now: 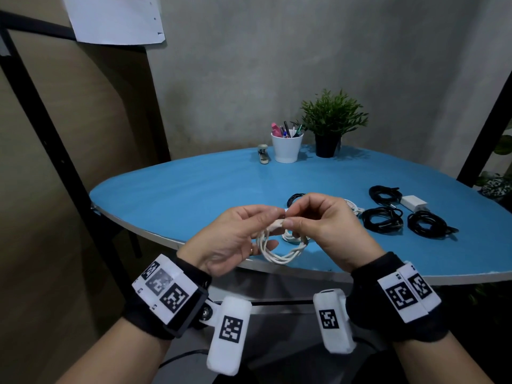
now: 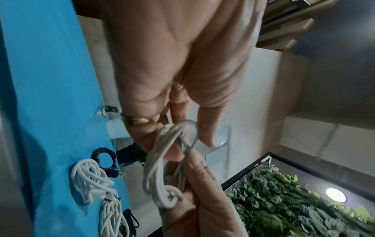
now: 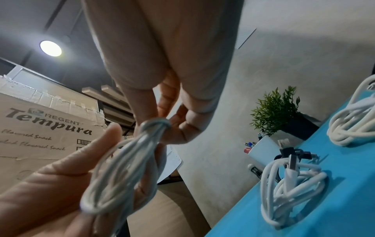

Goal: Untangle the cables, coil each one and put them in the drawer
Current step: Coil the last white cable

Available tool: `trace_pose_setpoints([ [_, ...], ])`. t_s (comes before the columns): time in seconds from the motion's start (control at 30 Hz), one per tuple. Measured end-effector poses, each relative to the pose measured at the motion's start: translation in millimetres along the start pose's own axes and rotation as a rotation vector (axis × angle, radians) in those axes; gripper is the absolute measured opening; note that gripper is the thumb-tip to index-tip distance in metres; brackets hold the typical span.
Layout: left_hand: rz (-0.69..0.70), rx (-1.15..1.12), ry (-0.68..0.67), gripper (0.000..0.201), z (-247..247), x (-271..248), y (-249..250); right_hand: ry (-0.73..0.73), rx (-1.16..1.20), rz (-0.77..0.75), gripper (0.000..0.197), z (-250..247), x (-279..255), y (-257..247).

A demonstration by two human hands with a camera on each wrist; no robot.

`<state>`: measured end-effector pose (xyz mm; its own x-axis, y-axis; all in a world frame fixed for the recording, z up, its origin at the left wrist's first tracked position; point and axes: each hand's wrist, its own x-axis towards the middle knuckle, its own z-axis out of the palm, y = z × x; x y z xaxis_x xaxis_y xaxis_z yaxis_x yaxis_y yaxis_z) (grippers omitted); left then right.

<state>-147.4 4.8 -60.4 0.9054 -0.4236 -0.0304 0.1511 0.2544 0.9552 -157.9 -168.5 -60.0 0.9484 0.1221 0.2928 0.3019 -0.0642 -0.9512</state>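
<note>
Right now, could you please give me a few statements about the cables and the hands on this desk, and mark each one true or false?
1. Both hands hold a coiled white cable. True: the left hand and right hand grip it together.
2. The black cables lie coiled on the blue table. True.
3. The white charger is in the right hand. False: it lies on the table beside the black cables.
4. The potted plant stands at the table's near edge. False: it stands at the far edge, beside the white pen cup.
</note>
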Motion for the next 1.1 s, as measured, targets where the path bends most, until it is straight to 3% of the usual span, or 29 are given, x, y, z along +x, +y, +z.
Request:
trace_pose_setpoints([
  [0.2, 0.128, -0.036, 0.118, 0.013, 7, 3, -2, 0.045, 0.106, 0.082, 0.015, 1, 0, 7],
  [0.4, 0.200, 0.106, 0.222, 0.009, 9, 5, -7, 0.053, 0.075, 0.117, 0.010, 0, 0, 8],
  [0.63, 0.237, 0.150, 0.292, 0.018, 9, 5, -6, -0.088, -0.046, 0.096, 0.015, 5, -2, 4],
  [0.93, 0.176, 0.354, 0.043, 0.018, 4, -4, 0, 0.024, -0.001, 0.136, 0.014, 3, -1, 3],
  [1.1, 0.220, 0.511, 0.026, 0.007, -2, -4, 2, 0.041, 0.098, 0.164, 0.014, 2, 0, 6],
])
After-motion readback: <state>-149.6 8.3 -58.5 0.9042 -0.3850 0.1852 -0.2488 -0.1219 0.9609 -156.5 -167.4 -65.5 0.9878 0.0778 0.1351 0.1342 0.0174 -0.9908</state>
